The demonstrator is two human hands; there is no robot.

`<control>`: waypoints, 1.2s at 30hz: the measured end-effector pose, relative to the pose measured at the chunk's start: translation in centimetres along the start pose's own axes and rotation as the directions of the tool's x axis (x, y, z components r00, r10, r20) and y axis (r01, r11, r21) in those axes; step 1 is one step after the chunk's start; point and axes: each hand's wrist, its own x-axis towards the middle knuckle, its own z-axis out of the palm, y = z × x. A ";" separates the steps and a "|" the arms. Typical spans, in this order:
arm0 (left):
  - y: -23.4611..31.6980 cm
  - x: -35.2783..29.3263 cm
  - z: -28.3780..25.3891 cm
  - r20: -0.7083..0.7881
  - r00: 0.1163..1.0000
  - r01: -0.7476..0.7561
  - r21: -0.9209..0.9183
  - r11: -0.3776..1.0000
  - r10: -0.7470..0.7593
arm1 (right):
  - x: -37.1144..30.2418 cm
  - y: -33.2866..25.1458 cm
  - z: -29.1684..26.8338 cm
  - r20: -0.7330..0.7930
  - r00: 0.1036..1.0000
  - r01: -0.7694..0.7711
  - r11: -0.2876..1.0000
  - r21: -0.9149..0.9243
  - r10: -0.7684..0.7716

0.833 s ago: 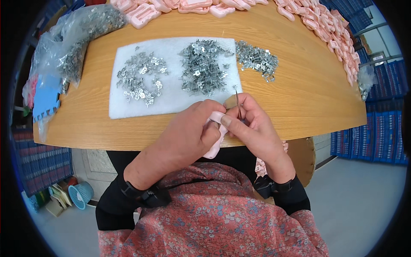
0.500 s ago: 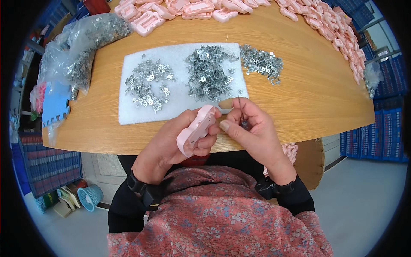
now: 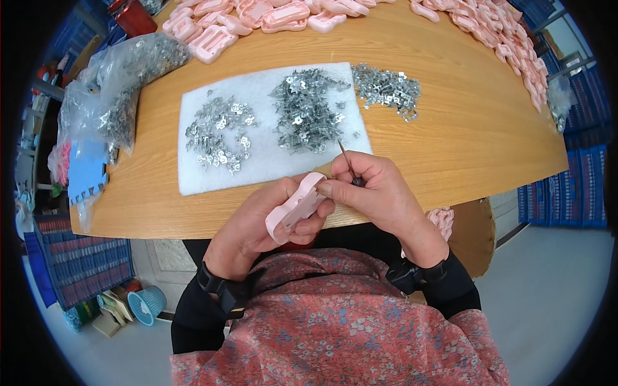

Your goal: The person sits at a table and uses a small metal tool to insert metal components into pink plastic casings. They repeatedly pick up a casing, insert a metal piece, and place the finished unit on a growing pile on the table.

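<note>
My left hand (image 3: 248,222) is closed around a pink plastic shell (image 3: 296,211), tilted with its open side toward the right. My right hand (image 3: 383,196) has its thumb and fingertips at the shell's upper end; whether a small part is between them is hidden. In the same hand sits a thin pointed metal tool with a dark handle (image 3: 348,161), its tip pointing up and away. A tan covering (image 3: 326,170) shows on a right fingertip. Beyond the hands, a white foam sheet (image 3: 257,168) carries two heaps of small metal pieces (image 3: 219,132).
Another heap of metal pieces (image 3: 389,90) lies right of the sheet. Pink shells (image 3: 283,16) crowd the table's far edge and right side. Clear bags of metal parts (image 3: 119,90) and a blue foam mat (image 3: 87,167) are at left. Blue racks (image 3: 80,251) flank the table.
My right thumb and fingertips have come onto the shell's upper end. The tool has tipped leftward. The shell has dropped slightly, and the whole view has shifted a little.
</note>
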 end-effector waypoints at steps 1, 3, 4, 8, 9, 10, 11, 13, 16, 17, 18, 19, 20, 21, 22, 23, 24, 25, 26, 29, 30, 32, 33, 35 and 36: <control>-0.1 0.0 0.0 0.006 1.000 0.001 -0.008 1.000 -0.001 | -0.1 0.0 -0.1 0.010 1.000 -0.012 1.000 -0.008 0.012; -0.4 -0.1 0.1 0.026 1.000 -0.010 -0.061 0.998 0.012 | -0.3 -0.2 -0.3 0.020 1.000 -0.016 0.996 0.083 0.014; -0.4 0.0 0.0 0.036 0.999 -0.017 -0.088 0.996 0.020 | -0.4 -0.3 -0.3 0.026 1.000 -0.017 0.992 0.127 0.014; -1.0 0.5 -1.2 0.175 0.984 0.005 -0.202 0.979 0.031 | -0.9 0.1 -0.3 -0.015 1.000 0.027 0.991 0.132 -0.025; -1.1 0.5 -1.3 0.208 0.978 0.016 -0.211 0.977 0.029 | -1.0 0.0 -0.1 -0.011 0.999 0.047 0.994 0.100 -0.046; -1.1 0.5 -1.2 0.241 0.970 0.028 -0.220 0.975 0.026 | -1.0 0.0 0.0 -0.007 0.998 0.067 0.995 0.068 -0.067; -1.2 0.5 -1.0 0.244 0.970 0.048 -0.217 0.975 0.007 | -1.1 0.0 -0.1 0.018 0.999 0.038 0.998 0.042 -0.039; -1.5 0.1 -0.6 0.245 0.969 0.085 -0.214 0.973 -0.031 | -1.4 -0.1 -0.2 0.068 0.998 -0.019 1.000 -0.011 0.019; -1.9 -0.2 -0.8 0.303 0.950 0.143 -0.217 0.966 -0.073 | -2.2 -0.3 -0.2 0.082 0.997 -0.017 0.999 0.031 0.014; -2.0 -0.4 -0.5 0.254 0.966 0.082 -0.094 0.992 -0.055 | -2.5 -0.4 -0.2 0.064 0.998 -0.021 0.998 0.051 0.018; -2.2 -0.4 0.0 0.214 0.976 0.024 0.034 0.999 -0.031 | -3.0 -0.4 -0.3 0.042 0.999 -0.023 0.998 0.067 0.020; -2.3 -0.4 0.6 0.178 0.984 -0.029 0.164 0.986 -0.001 | -3.5 -0.5 -0.5 0.020 1.000 -0.025 0.996 0.083 0.023; -2.3 -0.6 1.0 0.098 0.995 -0.039 0.217 0.975 0.018 | -4.0 -0.5 -0.8 -0.015 1.000 -0.015 0.994 0.107 0.016; -2.3 -0.5 1.3 0.027 0.999 -0.040 0.268 0.963 0.034 | -4.6 -0.1 -1.4 -0.060 0.998 -0.007 0.992 0.128 0.015; -2.3 -0.6 2.0 -0.043 0.998 -0.038 0.318 0.947 0.055 | -5.3 0.3 -2.2 -0.105 0.994 0.003 0.989 0.148 0.013; -2.3 -1.1 3.0 -0.178 0.971 -0.060 0.468 0.882 0.161 | -6.1 0.6 -3.6 -0.128 0.990 -0.040 0.995 0.088 0.051; -2.4 -1.2 2.9 -0.229 0.937 -0.108 0.528 0.842 0.264 | -7.5 0.9 -5.1 -0.161 0.982 -0.088 0.995 0.049 0.095; -2.0 -1.9 2.5 -0.278 0.884 -0.151 0.590 0.793 0.375 | -8.7 1.1 -6.5 -0.183 0.974 -0.135 0.991 0.014 0.135; -1.7 -2.4 2.1 -0.316 0.816 -0.185 0.650 0.737 0.484 | -10.1 1.2 -8.1 -0.206 0.963 -0.182 0.983 -0.020 0.174; -0.7 -3.1 0.7 -0.289 0.636 -0.246 0.803 0.542 0.716 | -16.3 3.4 -13.8 -0.337 0.919 -0.262 0.956 -0.133 0.205; -0.4 -3.5 0.4 -0.279 0.578 -0.245 0.837 0.489 0.767 | -18.5 5.3 -16.6 -0.354 0.906 -0.306 0.938 -0.164 0.234; -0.3 -4.4 -0.4 -0.248 0.456 -0.239 0.891 0.386 0.855 | -22.1 7.7 -19.9 -0.540 0.831 -0.378 0.845 -0.378 0.131; -0.4 -4.5 -1.5 -0.183 0.432 -0.261 0.912 0.317 0.883 | -23.0 8.0 -19.8 -0.625 0.775 -0.374 0.866 -0.332 0.095; -0.8 -4.4 -3.5 -0.066 0.373 -0.292 0.938 0.185 0.925 | -23.7 8.1 -19.8 -0.765 0.642 -0.352 0.904 -0.245 0.043; -1.2 -4.3 -3.3 -0.030 0.355 -0.254 0.959 0.127 0.934 | -23.2 8.5 -20.0 -0.753 0.658 -0.273 0.926 -0.260 -0.017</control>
